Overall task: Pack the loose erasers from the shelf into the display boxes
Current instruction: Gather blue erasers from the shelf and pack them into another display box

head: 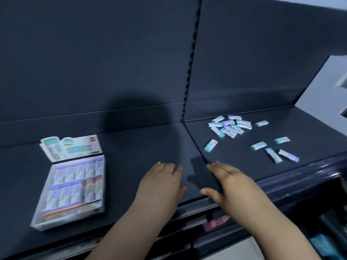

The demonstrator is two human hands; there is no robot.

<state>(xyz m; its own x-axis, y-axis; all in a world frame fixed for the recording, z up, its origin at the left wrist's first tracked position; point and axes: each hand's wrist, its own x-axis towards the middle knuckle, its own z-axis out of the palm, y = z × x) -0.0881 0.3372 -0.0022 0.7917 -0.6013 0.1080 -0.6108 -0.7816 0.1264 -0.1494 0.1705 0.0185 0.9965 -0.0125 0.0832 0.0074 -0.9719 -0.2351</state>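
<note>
1. Display box (56, 225): motion-blurred. The print on the packed erasers (73, 186) is unreadable and their number is uncertain.
2. Header card (71, 148), just behind the display box: blurred, text illegible.
3. Eraser pile (230, 125), well right of the display box: pieces overlap and hide one another. Count and wrapper print cannot be told.
4. Left hand (161, 182) and right hand (231, 182), right of the display box: palms face down and are hidden. Contact with the shelf (131, 147) is uncertain. Forearms (131, 231) are cut off by the lower edge.
5. Reddish label (216, 223), below and right of the display box: blurred, print illegible.
6. Bluish object (323, 244), far lower right of the display box: cut off by the edge, unidentifiable.

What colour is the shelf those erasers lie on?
The shelf is dark grey, clearest in head view.
</note>
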